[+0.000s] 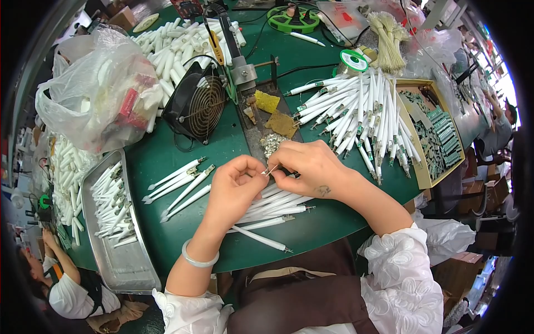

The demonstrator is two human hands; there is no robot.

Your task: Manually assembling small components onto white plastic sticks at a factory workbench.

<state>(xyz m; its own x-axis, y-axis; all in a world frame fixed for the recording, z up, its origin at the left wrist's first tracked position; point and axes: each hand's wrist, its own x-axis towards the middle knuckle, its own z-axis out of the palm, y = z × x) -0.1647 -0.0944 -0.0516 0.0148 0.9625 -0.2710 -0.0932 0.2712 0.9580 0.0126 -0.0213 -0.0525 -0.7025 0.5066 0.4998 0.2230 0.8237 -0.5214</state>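
Observation:
My left hand (238, 183) and my right hand (309, 168) meet over the middle of the green table. Both are closed, with thumbs and fingertips pinched around a small thin piece (269, 171), too small to name. Beneath my hands lies a row of white tapered sticks (267, 209), some with metal ends. Left of my left hand, more white sticks with small circuit boards (181, 183) lie side by side. A heap of small silvery bits (271, 142) sits just beyond my fingertips, near a yellow sponge (267, 102) and a brown sponge (281, 124).
A metal tray (125, 273) of white sticks stands left, below a plastic bag (100, 94). A black fan (197, 103) and a clamp stand (243, 73) stand beyond. Right are piled sticks (361, 106), a solder spool (353, 60) and a box of circuit boards (427, 181). Another person (69, 284) sits left.

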